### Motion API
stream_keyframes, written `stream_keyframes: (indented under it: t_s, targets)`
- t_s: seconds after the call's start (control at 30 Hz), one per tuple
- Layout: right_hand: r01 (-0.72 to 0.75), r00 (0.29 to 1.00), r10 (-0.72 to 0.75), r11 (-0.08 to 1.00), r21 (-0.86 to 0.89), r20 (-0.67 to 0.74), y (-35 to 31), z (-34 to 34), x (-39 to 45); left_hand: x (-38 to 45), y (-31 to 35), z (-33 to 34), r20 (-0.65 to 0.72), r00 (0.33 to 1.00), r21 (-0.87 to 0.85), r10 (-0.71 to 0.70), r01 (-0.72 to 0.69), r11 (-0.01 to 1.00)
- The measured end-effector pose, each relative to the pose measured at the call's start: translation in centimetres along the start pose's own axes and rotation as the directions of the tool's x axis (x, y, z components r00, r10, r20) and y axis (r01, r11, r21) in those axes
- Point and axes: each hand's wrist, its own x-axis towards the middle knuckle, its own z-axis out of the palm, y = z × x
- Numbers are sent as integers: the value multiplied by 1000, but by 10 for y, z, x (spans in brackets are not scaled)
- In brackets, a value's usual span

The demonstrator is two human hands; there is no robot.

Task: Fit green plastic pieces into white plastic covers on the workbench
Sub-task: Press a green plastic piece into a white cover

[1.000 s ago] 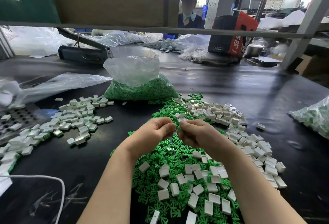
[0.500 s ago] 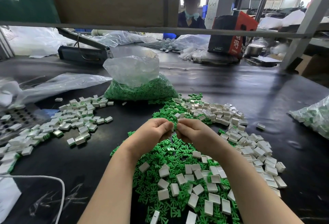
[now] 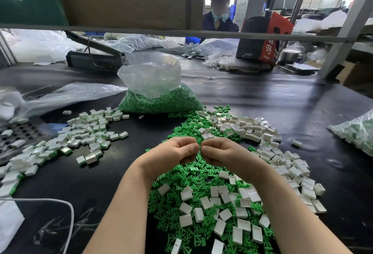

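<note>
1. Left hand (image 3: 173, 151) and right hand (image 3: 221, 152), fingers curled, tips meeting mid-workbench (image 3: 282, 100); held part hidden, cannot tell.
2. Loose green pieces (image 3: 187, 175) and white covers (image 3: 245, 223) heaped beneath, toward the near edge.
3. Advice: align square, press evenly.

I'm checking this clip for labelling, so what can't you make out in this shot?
- Whatever the left hand and right hand pinch between them: head view, hidden by curled fingers.
- Label on the bag of green pieces: too small.
- Bag at right: cut off by the frame edge.
</note>
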Motion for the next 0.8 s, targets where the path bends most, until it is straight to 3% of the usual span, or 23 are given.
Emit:
stream_keyframes:
  t_s: [0.4,0.8]
  targets:
    - [-13,999,15,997,-75,37,2,1,0,1,-1,-1,29,999,70,-15,12,997]
    - [-26,996,21,998,-53,-92,-3,3,0,6,-7,2,-69,998,-32,-3,1,999]
